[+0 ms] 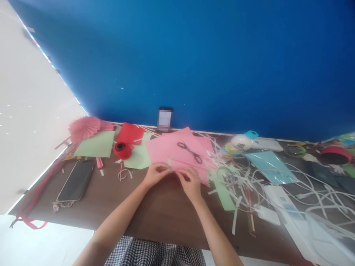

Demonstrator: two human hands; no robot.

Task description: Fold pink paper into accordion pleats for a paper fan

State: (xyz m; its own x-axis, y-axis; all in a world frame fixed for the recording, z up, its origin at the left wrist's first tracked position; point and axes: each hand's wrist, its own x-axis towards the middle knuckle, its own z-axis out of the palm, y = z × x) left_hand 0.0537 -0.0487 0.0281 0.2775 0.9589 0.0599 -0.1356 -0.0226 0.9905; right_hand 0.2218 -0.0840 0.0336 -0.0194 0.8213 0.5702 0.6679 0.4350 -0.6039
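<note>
Both my hands rest on the brown table (161, 210) at the near edge of a pink paper sheet (172, 149). My left hand (155, 173) pinches a folded pink strip (180, 165) at its left end. Over the strip's right part, my right hand (191, 183) presses with fingers closed on the same folds. Black scissors (190, 151) lie on the pink sheet just beyond my hands.
A phone (76, 181) lies at left, near a red tape roll (122, 149), green sheets (95, 145), red paper (129, 133) and a pink paper fan (84, 127). Another phone (165, 119) leans on the blue wall. White cables, paper strips and a power strip (288, 210) crowd the right.
</note>
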